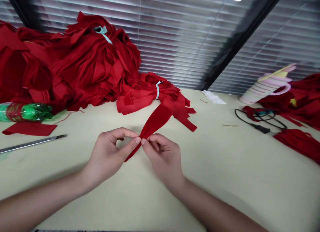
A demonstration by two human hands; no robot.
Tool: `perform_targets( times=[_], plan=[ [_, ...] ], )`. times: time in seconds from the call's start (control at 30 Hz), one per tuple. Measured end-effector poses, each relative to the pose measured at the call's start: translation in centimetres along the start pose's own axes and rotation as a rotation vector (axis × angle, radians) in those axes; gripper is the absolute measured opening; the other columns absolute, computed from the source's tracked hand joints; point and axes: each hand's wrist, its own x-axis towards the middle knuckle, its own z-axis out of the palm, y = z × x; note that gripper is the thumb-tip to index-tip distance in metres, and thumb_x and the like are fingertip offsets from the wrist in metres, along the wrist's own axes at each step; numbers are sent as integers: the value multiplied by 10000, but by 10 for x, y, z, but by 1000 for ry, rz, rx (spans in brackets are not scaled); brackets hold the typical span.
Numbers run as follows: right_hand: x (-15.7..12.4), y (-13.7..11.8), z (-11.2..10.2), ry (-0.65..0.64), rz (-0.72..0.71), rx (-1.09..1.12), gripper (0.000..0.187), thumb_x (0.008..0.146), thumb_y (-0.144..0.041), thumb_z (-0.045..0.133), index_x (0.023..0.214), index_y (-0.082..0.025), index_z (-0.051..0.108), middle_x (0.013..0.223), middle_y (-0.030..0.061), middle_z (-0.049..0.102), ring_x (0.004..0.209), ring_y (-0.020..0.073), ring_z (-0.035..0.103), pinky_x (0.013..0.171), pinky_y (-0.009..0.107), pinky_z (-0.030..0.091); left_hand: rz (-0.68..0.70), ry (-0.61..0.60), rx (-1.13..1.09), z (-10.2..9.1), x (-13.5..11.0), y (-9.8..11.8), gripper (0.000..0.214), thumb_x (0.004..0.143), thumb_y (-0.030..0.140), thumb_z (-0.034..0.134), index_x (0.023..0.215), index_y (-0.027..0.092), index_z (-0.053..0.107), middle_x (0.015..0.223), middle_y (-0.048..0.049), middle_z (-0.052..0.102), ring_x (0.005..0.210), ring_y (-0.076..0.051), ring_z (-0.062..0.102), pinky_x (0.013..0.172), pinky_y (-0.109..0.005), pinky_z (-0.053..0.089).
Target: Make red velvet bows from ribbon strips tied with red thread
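So both hands are on one red fabric strip (157, 119), held mid-view over the pale surface (225, 172). The left hand (106, 155) and right hand (166, 160) each have thumb and fingers clamped on its pinched-in waist, tips right next to each other. Wide end fans toward 1 o'clock, skinny end pokes toward 7. Going round from the hands: tied red bundle (147, 88) at 12, cup (266, 89) at 2, black cable (261, 128) near 3, metal tool (30, 144) at 9, big red pile (85, 62) around 11.
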Motion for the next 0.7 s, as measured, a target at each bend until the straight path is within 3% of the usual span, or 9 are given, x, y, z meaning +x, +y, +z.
perform_targets(
  times=[0.17, 0.33, 0.53, 0.7],
  plan=[
    [0, 0, 1, -8, -19, 0, 313, 741, -211, 553, 529, -187, 325, 519, -62, 257, 476, 72, 261, 427, 216, 250, 72, 104, 122, 4, -6, 2, 78, 776, 274, 608, 819, 217, 640, 839, 10, 663, 770, -135, 600, 649, -220, 457],
    [-1, 3, 2, -8, -69, -51, 317, 755, -217, 550, 542, -184, 318, 527, -59, 268, 481, 68, 273, 436, 209, 263, 124, 123, 196, 5, -9, 2, 54, 793, 247, 582, 814, 216, 621, 844, 14, 643, 775, -125, 587, 622, -202, 448],
    [-1, 6, -1, -52, -98, -66, 259, 787, -231, 562, 566, -167, 443, 531, -57, 294, 489, 65, 305, 452, 208, 282, 7, 81, 126, 5, -3, -5, 105, 778, 292, 595, 824, 206, 632, 827, -1, 661, 758, -147, 602, 500, -203, 430],
    [5, 6, -6, -105, -39, 15, 212, 775, -235, 599, 587, -155, 541, 514, -65, 274, 474, 60, 280, 436, 211, 261, -10, 24, 12, 1, 2, -9, 112, 763, 302, 627, 810, 206, 662, 820, -3, 677, 756, -151, 608, 605, -233, 473]
  ],
)
